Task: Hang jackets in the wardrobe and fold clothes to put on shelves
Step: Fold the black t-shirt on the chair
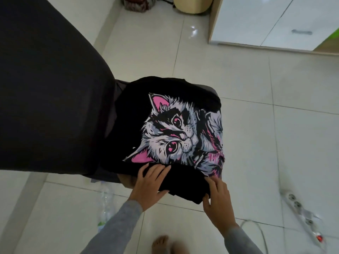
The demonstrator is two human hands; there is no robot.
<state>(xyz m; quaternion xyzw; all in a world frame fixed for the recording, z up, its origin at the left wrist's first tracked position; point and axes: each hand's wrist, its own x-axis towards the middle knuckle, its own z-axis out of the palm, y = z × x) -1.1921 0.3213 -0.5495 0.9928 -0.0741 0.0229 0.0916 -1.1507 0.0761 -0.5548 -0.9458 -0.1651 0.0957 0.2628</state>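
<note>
T-shirt: black, with a big grey and pink cat print. It lies flat on a grey support, which is almost all covered, so I cannot tell what kind of furniture it is.
T-shirt edges: the near edge is turned up into a black fold under the two hands. The right edge hangs a little over the side of the support.
Left hand: it rests on the near fold with fingers straight and spread, and the thumb lies along the lower edge of the fold. It grips nothing.
Right hand: it is at the near right corner of the fold. The fingers lie on top and the thumb is tucked against the edge from below, so it pinches the cloth.
Dark garment: a large dark cloth that fills the left side and touches the left edge of the T-shirt.
Floor: pale glossy tiles, open to the right and behind the support.
Power strip: white, on the tiles well to the right of the right hand, with its cable curving nearer.
Bottle: clear plastic, lying on the floor at the near left.
Wardrobe: white doors at the far right, well apart from the T-shirt.
Basket: pale, at the far edge, just beside the wardrobe.
Feet: bare, blurred, on the tiles between the sleeves.
</note>
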